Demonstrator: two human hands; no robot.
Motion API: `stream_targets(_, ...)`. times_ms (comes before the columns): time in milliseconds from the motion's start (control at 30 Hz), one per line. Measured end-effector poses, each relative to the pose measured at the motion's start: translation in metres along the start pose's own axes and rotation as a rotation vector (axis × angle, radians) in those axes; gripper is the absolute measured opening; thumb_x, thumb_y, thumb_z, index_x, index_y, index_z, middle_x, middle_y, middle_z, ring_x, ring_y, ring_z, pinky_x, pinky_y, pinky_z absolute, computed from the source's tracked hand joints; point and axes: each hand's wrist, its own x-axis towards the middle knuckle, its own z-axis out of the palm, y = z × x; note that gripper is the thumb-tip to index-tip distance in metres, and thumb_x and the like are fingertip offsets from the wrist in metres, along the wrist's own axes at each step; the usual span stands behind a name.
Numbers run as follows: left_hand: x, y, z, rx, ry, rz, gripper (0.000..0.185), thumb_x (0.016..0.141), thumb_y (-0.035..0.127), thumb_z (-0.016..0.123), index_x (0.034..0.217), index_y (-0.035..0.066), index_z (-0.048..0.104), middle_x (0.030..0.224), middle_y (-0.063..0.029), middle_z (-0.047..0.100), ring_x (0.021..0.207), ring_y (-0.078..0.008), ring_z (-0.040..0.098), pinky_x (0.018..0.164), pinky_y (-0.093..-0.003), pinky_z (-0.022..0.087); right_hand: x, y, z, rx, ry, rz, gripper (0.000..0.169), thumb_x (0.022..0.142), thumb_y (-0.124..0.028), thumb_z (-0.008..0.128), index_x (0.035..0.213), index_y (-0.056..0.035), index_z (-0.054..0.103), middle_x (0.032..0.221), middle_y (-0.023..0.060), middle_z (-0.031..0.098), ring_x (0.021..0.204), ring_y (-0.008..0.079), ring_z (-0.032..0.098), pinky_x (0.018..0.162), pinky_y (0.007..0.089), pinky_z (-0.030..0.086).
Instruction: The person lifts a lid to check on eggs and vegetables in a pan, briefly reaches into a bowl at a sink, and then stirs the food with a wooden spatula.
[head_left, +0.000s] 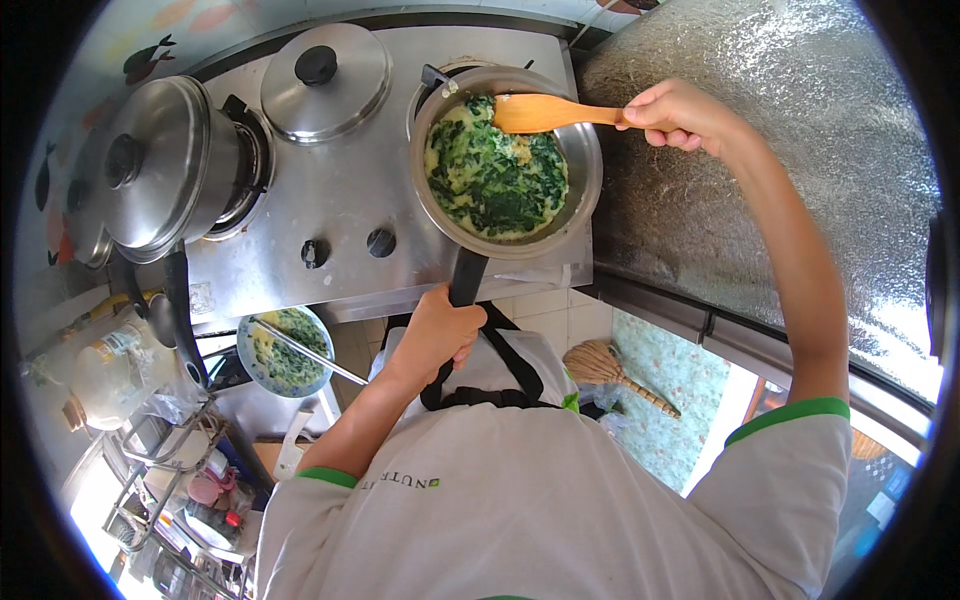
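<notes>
My left hand grips the black handle of a steel pan on the right side of the stove. In the pan lies a round layer of egg mixed with chopped green leaves. My right hand holds a wooden spatula at its handle. The spatula's flat blade rests at the upper right edge of the egg and leaves, covering part of it. A small yellowish patch shows just below the blade.
On the steel gas stove stand a lidded pot and a loose pot lid. A bowl of egg and greens with metal chopsticks sits at lower left, near a cleaver. Foil-like sheeting covers the right wall.
</notes>
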Motion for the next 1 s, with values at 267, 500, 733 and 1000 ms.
stream_targets(267,-0.004,0.008,0.005,-0.005,0.021,-0.029,0.018,0.079,0.007,0.058,0.077,0.004,0.041,0.048,0.0012,0.037,0.035,-0.0100,0.036,0.035,-0.0289,0.032,0.002,-0.024,-0.006,-0.130,0.032,0.000,0.028,0.090,-0.026,0.061,0.098,-0.0003,0.067,0.053,0.0011,0.050,0.037,0.0020,0.031,0.033,0.0208,0.016)
stream_targets(500,-0.006,0.009,0.005,-0.034,-0.008,-0.054,0.021,0.080,0.008,0.058,0.072,0.006,0.039,0.050,0.0012,0.037,0.037,-0.0099,0.036,0.035,-0.0293,0.033,0.005,-0.037,-0.013,-0.237,0.025,-0.044,0.026,0.090,-0.024,0.060,0.098,-0.0012,0.067,0.052,0.0008,0.049,0.037,0.0022,0.029,0.033,0.0213,0.015)
stream_targets(733,-0.009,0.011,0.006,-0.060,-0.021,-0.055,0.023,0.080,0.008,0.058,0.070,0.007,0.038,0.050,0.0017,0.036,0.037,-0.0095,0.036,0.035,-0.0289,0.033,0.008,-0.045,-0.021,-0.281,0.001,-0.031,0.027,0.091,-0.025,0.057,0.098,-0.0013,0.068,0.051,0.0002,0.048,0.036,0.0024,0.029,0.034,0.0218,0.016)
stream_targets(1000,-0.008,0.014,0.007,-0.059,-0.025,-0.082,0.020,0.081,0.008,0.058,0.073,0.007,0.039,0.050,0.0023,0.036,0.038,-0.0087,0.036,0.035,-0.0282,0.033,0.015,-0.051,-0.020,-0.330,-0.014,-0.097,0.027,0.089,-0.025,0.059,0.098,-0.0019,0.068,0.053,0.0004,0.049,0.037,0.0022,0.030,0.033,0.0208,0.017)
